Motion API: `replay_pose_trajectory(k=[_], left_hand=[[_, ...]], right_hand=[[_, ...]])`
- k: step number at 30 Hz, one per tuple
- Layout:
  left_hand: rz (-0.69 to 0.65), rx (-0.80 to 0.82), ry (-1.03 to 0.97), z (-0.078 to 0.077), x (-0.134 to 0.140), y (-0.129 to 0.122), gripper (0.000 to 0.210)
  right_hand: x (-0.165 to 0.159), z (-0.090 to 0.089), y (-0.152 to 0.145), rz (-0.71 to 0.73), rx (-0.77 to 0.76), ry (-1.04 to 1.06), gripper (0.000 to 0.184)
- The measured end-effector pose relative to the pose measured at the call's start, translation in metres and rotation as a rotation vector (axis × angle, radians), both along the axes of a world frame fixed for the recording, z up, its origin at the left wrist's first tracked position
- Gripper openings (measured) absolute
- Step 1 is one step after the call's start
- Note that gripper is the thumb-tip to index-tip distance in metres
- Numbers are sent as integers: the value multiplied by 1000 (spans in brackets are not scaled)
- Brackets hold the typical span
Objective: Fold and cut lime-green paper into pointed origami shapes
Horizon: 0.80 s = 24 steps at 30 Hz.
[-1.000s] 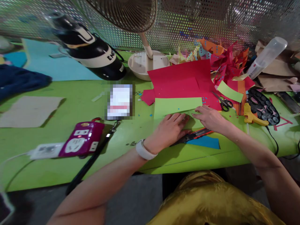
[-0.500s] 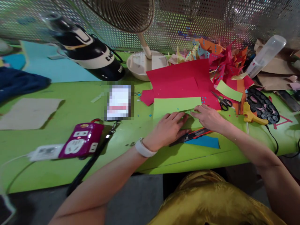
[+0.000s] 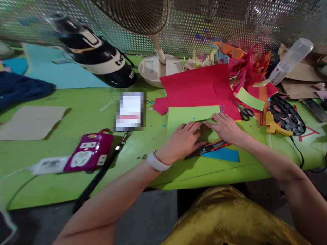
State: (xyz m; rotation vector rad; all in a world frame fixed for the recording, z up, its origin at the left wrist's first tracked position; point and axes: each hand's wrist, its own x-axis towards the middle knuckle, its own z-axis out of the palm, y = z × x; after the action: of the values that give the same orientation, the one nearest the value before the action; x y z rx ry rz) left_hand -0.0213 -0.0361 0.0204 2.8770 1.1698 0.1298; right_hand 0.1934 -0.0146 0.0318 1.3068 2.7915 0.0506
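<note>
A light green sheet of paper [image 3: 189,113] lies flat on the table, with a small folded piece of green paper between my hands on its near part. My left hand [image 3: 182,141], with a white band on its wrist, presses its fingertips on the left end of that folded paper. My right hand [image 3: 226,126] pinches the right end between thumb and finger. The fingers hide most of the folded piece. Just below the hands lies an orange-and-black utility knife [image 3: 214,146], partly under my left hand's fingers, over a piece of blue paper [image 3: 224,154].
Red paper [image 3: 194,88] lies behind, with scissors [image 3: 244,112] beside it. A yellow glue gun [image 3: 277,125] and a black palette-like tray [image 3: 287,115] are on the right. A phone [image 3: 130,110], purple power socket [image 3: 89,151], bottle [image 3: 102,63] and fan base [image 3: 148,69] are leftward.
My right hand's fingers have shifted slightly along the folded green paper, the index finger more bent. My left hand stays in nearly the same place.
</note>
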Motion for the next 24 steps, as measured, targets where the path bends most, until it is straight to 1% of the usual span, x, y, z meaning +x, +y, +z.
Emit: replay_pose_trajectory(k=[7, 12, 19, 24], left_hand=[[-13, 58, 53, 3, -2, -2, 50], [-12, 26, 40, 6, -3, -4, 49], [2, 41, 78, 6, -2, -5, 45], [3, 34, 65, 3, -3, -5, 43]], right_hand=[[-1, 2, -1, -19, -25, 16, 43], [-3, 4, -1, -30, -45, 5, 45], [0, 2, 1, -2, -16, 25, 45], [11, 1, 4, 37, -69, 91, 43]])
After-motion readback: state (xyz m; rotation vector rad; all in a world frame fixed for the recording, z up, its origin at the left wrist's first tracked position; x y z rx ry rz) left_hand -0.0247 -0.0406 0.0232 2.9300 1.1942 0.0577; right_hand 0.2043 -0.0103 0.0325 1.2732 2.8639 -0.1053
